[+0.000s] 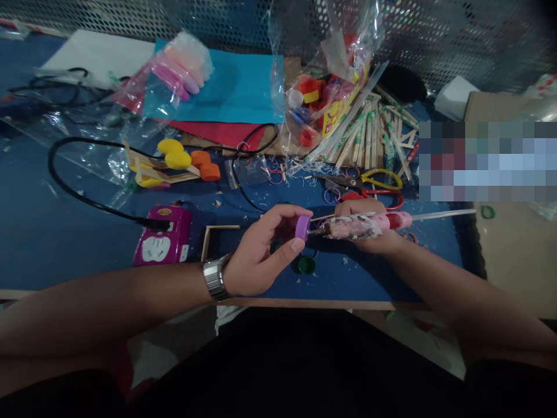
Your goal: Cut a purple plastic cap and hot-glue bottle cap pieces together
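One big blue bench (65, 238) holds it all. At the back lie a blue sheet (243, 87) and, next to it, a clear bag (324, 93) with bright caps inside. A pile of thin sticks (365, 136) is just right of the bag. The right hand (378, 241) has its grip wrapped round a glue gun (357, 226), but I cannot tell how hard it squeezes. The left hand (261, 249) has a pinching grip, with thumb and fingers on a small cap (303, 227). A pink box (176, 235) sits to the left of that hand. My guess is that the step now is putting glue on the cap. The next move seems to call for a still cap, a steady gun and fingers kept off the hot end. The gun looks messy: pink, with pale crusty stuff along it, a dark tip (319, 231) in front and a clear glue stick (444, 215) poking out the back. The cap is purple, round and short. It is up over the bench, on its edge, right by the tip; I cannot tell if they touch. A green cap (307, 265) lies on the bench near the left thumb.
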Demonstrator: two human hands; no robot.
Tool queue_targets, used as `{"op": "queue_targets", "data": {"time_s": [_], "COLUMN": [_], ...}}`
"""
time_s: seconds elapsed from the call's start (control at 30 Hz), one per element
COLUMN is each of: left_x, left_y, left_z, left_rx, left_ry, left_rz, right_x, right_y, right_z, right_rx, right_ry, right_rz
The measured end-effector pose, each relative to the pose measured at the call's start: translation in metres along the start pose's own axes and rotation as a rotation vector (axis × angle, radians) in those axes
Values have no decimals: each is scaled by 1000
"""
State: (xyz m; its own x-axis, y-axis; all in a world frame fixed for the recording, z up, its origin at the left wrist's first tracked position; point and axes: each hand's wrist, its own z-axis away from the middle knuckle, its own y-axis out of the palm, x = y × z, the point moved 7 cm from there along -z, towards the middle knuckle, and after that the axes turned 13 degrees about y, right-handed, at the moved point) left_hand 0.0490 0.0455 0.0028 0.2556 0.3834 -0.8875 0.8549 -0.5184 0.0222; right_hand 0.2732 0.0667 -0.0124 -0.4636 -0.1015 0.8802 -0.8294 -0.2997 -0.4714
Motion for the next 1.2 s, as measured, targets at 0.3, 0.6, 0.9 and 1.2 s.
{"op": "queue_targets", "data": {"time_s": [0.3,0.6,0.9,1.2], "left_x": [1,2,-1,-3], "left_y": [0,1,0,1], "left_z": [2,2,-1,-1], "left_rx": [-5,-19,-27,-23], "left_ry": [-5,-19,36,54], "left_rz": [15,32,17,11], "right_x": [5,2,7,11], "right_y": [0,1,2,3], "right_z": [2,1,-1,-1], "right_rx": [18,17,22,66], "right_ry": [-1,11,14,26], "right_rz": [-38,-18,-27,-23]}}
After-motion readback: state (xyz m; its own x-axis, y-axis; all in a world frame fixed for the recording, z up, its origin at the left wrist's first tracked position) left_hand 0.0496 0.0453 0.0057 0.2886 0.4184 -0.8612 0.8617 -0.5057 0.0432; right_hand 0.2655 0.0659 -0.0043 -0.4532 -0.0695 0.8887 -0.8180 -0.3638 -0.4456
